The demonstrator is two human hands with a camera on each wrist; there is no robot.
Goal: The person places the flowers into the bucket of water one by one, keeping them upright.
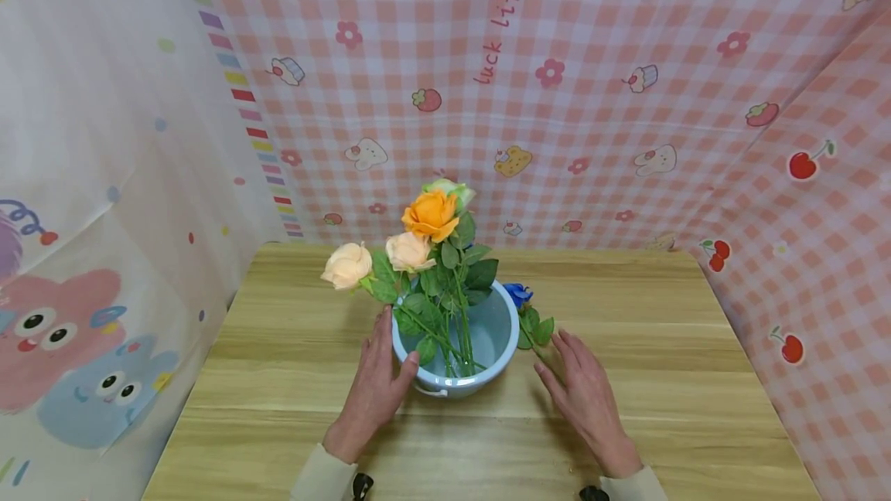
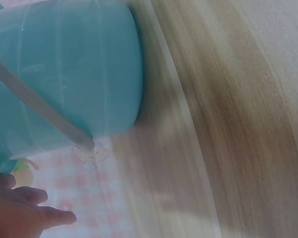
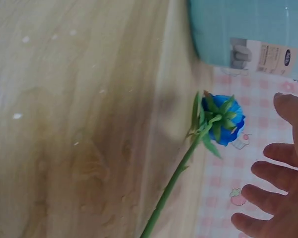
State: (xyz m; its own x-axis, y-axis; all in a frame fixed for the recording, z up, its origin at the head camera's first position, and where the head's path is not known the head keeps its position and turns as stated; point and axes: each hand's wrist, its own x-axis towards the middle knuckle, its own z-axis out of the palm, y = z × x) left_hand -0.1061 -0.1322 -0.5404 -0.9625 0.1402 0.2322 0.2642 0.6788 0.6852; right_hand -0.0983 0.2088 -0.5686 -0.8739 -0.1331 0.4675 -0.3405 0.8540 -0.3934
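Note:
A light blue bucket (image 1: 496, 331) stands on the table with several long-stemmed artificial roses leaning in it, among them an orange rose (image 1: 431, 215) and two cream roses (image 1: 348, 266). My left hand (image 1: 376, 381) is at the bucket's left rim, fingers extended; whether it touches is unclear. In the left wrist view its fingers are beside the bucket (image 2: 84, 69). To the right of the bucket lies a blue rose (image 1: 518, 294) with green leaves. Over its stem is my right hand (image 1: 581, 389), fingers spread and apart from it in the right wrist view, where the bloom (image 3: 223, 119) faces away.
The wooden table (image 1: 668, 408) is backed by a pink checked cloth (image 1: 605, 37), with a white patterned cloth (image 1: 139, 199) on the left. A pale handle (image 2: 39, 109) hangs along the bucket's side. The bucket bears a label (image 3: 263, 57).

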